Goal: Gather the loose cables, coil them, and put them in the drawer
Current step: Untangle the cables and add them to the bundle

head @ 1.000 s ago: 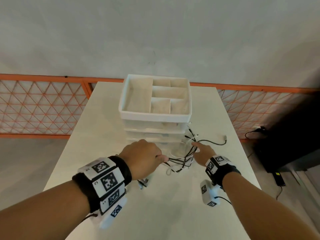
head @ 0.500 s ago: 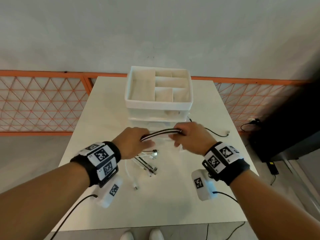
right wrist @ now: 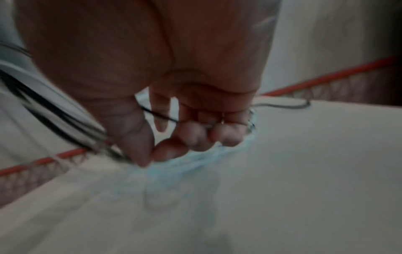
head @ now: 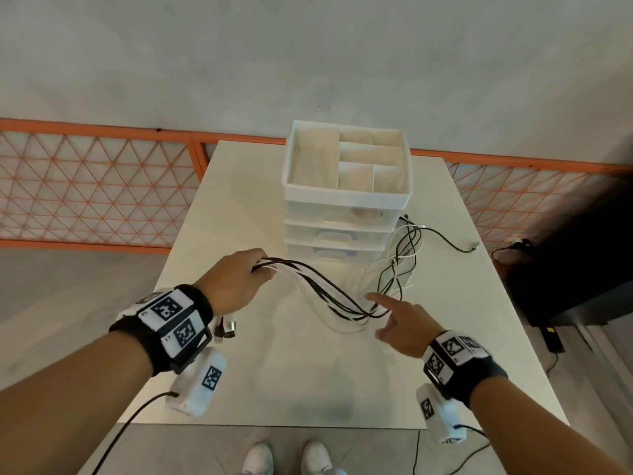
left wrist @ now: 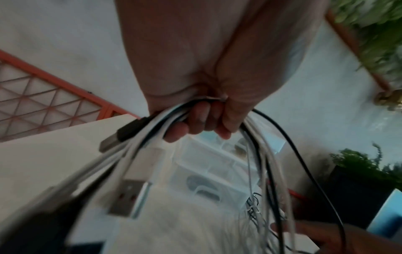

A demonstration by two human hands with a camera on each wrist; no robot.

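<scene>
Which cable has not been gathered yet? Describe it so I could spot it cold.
Start at the white plastic drawer tower at the far end of the white table. To its right, a thin black cable trails alone across the tabletop toward the right edge, ending in a small plug. Unlike the black and white bundle in the left hand, it lies single.

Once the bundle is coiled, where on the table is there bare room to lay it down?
Bare tabletop left of the drawer unit, and the near strip between both wrists. Crowded: the cables span from left hand past right hand, with loops right of the drawers.
</scene>
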